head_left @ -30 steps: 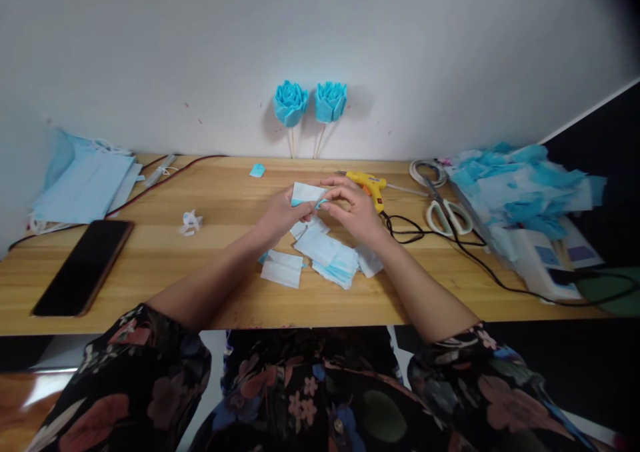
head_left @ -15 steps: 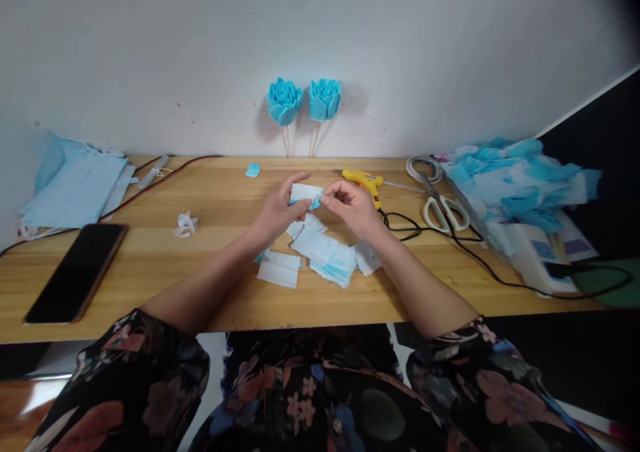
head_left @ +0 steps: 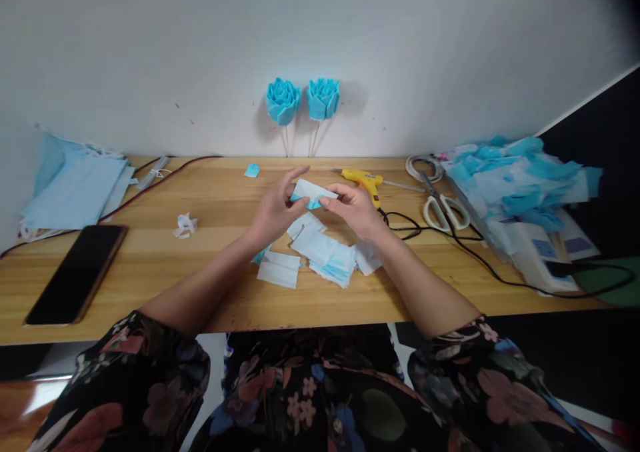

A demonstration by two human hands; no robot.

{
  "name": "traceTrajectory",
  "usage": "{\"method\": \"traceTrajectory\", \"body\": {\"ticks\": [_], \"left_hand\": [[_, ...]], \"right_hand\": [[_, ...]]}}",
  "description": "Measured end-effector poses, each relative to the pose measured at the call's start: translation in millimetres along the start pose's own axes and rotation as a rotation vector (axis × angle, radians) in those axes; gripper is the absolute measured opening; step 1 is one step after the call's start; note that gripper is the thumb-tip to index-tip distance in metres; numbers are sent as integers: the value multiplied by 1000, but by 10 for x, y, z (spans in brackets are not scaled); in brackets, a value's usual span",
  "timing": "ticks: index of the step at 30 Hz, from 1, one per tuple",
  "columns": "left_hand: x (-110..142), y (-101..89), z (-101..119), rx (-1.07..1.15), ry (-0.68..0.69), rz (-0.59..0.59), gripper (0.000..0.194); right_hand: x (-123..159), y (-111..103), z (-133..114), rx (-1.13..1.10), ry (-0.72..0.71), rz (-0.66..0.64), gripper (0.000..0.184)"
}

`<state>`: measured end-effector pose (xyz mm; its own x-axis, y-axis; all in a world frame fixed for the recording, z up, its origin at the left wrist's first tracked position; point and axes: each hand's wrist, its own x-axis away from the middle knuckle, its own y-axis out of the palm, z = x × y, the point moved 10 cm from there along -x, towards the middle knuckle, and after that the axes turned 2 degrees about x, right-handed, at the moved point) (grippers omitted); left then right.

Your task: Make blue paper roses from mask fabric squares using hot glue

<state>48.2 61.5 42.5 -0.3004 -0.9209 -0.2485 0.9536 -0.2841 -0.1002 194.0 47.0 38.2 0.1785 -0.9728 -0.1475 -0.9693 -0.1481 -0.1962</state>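
On my wooden tabletop, a phone lies by the near left corner and face masks by the far left one. A yellow glue gun lies toward the far edge, scissors to its right, and cut pieces toward the middle of the edge nearest me.

My wooden table set against a pale wall

In front of me the wall is plain grey-white, with a few small reddish marks low on it and soft light brightest near its middle; at my right it ends along a slanting pale edge beside a black area. The table runs across my view, light brown with grain and pale and darker bands. Below it at my left, a glossy orange-brown surface catches a white glare, and at my right the space under the table is dark.
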Motion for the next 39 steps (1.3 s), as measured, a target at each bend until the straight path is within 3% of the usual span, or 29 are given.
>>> {"method": "traceTrajectory", "body": {"ticks": [4,8,11,14,18,22,29,39], "left_hand": [[-3,-42,58,40,34,38,60],[-1,20,15,109,-50,-13,66],[27,129,-51,102,-150,-109,52],[44,130,-77,51,-188,-109,31],[41,57,-96,33,-205,-47,34],[54,89,-104,-25,-224,-97,34],[38,58,-78,86,-190,-25,32],[65,118,-97,45,-234,-80,37]], "right_hand": [[8,-4,-20,-21,-1,24,30],[8,-5,-53,-123,-41,58,31],[15,4,-40,-140,-41,85,34],[20,32,-3,-156,-25,87,38],[14,68,51,-187,9,45,42],[6,63,37,-162,-3,8,43],[-1,41,85,-127,16,70,34],[-5,-21,-14,-93,-35,81,41]]}}
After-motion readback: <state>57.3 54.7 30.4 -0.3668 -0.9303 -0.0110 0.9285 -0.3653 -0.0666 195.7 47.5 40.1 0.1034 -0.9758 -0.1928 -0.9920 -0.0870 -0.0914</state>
